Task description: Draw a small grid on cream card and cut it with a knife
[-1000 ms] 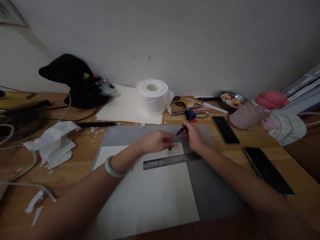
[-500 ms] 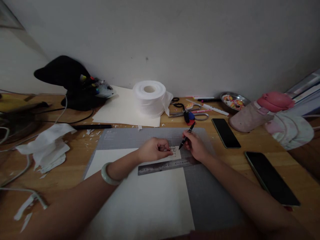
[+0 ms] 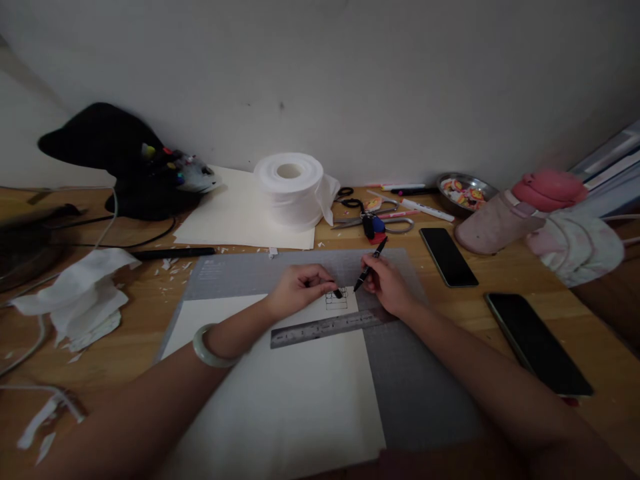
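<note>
My right hand [image 3: 389,285] grips a black pen [image 3: 371,265], its tip pointing down beside the paper's upper right corner. Pinched between the fingers of my left hand [image 3: 297,291] is a small black pen cap [image 3: 338,293], above a little line drawing [image 3: 337,304] of boxes. The drawing is on a large sheet of white paper [image 3: 285,393]. Below both hands a metal ruler [image 3: 320,329] lies across the sheet, its right end near my right hand. Under the paper is a grey cutting mat [image 3: 420,400].
A toilet paper roll [image 3: 303,193] stands on more paper sheets [image 3: 220,220] at the back. Scissors [image 3: 400,225], markers [image 3: 427,211], a metal bowl [image 3: 465,193], a pink bottle [image 3: 515,213] and two phones [image 3: 449,257] are to the right. Crumpled tissue [image 3: 85,293] and a black pouch [image 3: 107,157] are left.
My left hand has shifted slightly up and left off the drawing, showing more of it and the black cap. The pen remains in my right hand. The whole view has shifted slightly.
</note>
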{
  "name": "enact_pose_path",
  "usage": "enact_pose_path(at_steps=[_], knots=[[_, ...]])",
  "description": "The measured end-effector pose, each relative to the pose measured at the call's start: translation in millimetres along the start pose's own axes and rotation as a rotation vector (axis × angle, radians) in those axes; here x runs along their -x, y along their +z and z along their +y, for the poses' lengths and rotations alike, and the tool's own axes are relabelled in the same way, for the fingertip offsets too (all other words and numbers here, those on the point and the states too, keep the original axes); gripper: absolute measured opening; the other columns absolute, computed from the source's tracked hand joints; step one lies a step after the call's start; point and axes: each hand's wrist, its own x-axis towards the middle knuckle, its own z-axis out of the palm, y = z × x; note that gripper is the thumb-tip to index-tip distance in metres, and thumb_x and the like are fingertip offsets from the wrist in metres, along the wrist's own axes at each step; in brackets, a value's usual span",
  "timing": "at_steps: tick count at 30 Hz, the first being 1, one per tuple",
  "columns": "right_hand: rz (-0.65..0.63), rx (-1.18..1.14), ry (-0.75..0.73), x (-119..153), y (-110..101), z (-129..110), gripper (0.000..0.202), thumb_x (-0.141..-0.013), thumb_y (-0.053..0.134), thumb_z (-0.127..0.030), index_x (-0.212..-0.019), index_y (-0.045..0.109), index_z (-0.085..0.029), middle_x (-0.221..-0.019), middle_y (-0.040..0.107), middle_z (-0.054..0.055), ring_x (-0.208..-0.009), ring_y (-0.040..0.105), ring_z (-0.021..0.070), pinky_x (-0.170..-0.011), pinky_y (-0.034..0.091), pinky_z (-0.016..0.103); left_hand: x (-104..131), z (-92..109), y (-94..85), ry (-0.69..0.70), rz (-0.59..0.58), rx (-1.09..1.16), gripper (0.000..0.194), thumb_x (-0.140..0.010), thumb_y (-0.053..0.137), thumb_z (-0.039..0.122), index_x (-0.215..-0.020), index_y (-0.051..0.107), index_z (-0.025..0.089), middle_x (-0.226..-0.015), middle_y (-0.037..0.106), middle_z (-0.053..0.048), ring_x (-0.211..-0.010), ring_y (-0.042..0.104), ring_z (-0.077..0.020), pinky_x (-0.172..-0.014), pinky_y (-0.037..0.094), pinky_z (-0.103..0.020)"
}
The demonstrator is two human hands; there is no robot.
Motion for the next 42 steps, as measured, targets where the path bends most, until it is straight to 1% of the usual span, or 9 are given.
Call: enact_pose_path(at_steps=[3,7,12,17,23,31,37,42], knots=[[0.001,0.003,-0.003,0.2,0.5,-0.2,0.028,-0.061,0.063,-0.043,-0.062,0.049,-0.019,-0.046,0.042,-0.006,-0.037,0.035,0.0058,-0.035,0.022,0.019,0.5,-0.3,0.9,0.014,-0.05,-0.03,0.031,-0.076,0.059,0.043,-0.071,0.064,0.013,-0.047,0.04,0.005,-0.045,0.03,-0.0064,-0.042,0.024,-0.018],[-0.001,-0.002,0.004,0.4,1.1,0.0,0.028,-0.061,0.063,-0.043,-0.062,0.05,-0.019,-0.045,0.042,-0.007,-0.037,0.035,0.0056,-0.035,0.022,0.019,0.8,-1.1,1.1,-0.011,-0.076,-0.057,0.029,-0.077,0.057,0.041,-0.072,0.063,0.012,-0.049,0.042,0.005,-0.046,0.031,-0.0069,-0.043,0.025,-0.017],[-0.005,0.005,0.0,0.2,0.1,0.9,0.027,-0.061,0.063,-0.042,-0.062,0.049,-0.019,-0.044,0.042,-0.007,-0.036,0.035,0.0055,-0.034,0.021,0.019,0.9,-0.2,0.5,-0.015,-0.1,-0.087,0.024,-0.078,0.056,0.035,-0.074,0.062,0.012,-0.048,0.041,0.006,-0.045,0.031,-0.0065,-0.043,0.025,-0.016],[-0.013,0.011,-0.015,-1.7,-1.5,3.4,0.026,-0.064,0.062,-0.042,-0.064,0.05,-0.019,-0.046,0.044,-0.007,-0.037,0.036,0.0058,-0.035,0.023,0.019,1.8,0.7,0.6,-0.003,-0.105,-0.119,0.024,-0.079,0.055,0.035,-0.074,0.062,0.013,-0.046,0.037,0.007,-0.043,0.03,-0.0061,-0.041,0.023,-0.016],[-0.004,0.014,-0.007,-0.6,0.4,1.2,0.026,-0.062,0.062,-0.042,-0.063,0.05,-0.019,-0.046,0.043,-0.007,-0.037,0.035,0.0057,-0.034,0.023,0.019,3.7,3.0,0.8,-0.005,-0.106,-0.199,0.023,-0.079,0.054,0.035,-0.072,0.061,0.013,-0.045,0.036,0.008,-0.041,0.03,-0.0053,-0.04,0.023,-0.015],[-0.01,0.026,-0.017,-0.2,-0.6,1.8,0.025,-0.063,0.061,-0.042,-0.064,0.05,-0.02,-0.047,0.044,-0.007,-0.038,0.036,0.0062,-0.035,0.024,0.02,3.1,2.8,0.8,0.01,-0.09,-0.233,0.023,-0.077,0.056,0.034,-0.069,0.06,0.014,-0.045,0.034,0.009,-0.042,0.029,-0.0052,-0.041,0.022,-0.016],[-0.004,0.024,-0.014,-0.9,-0.6,2.5,0.026,-0.062,0.062,-0.042,-0.063,0.05,-0.02,-0.046,0.044,-0.007,-0.037,0.035,0.0061,-0.035,0.023,0.02,3.0,0.9,1.2,-0.02,-0.101,-0.24,0.023,-0.077,0.055,0.035,-0.068,0.059,0.014,-0.044,0.032,0.009,-0.041,0.028,-0.0052,-0.041,0.022,-0.015],[-0.006,0.023,-0.011,-0.4,-0.1,1.8,0.026,-0.061,0.063,-0.043,-0.063,0.05,-0.02,-0.044,0.043,-0.007,-0.036,0.036,0.0061,-0.034,0.023,0.019,3.6,1.4,1.4,-0.011,-0.085,-0.238,0.022,-0.076,0.056,0.034,-0.066,0.058,0.014,-0.044,0.033,0.009,-0.042,0.028,-0.0055,-0.041,0.022,-0.016]])
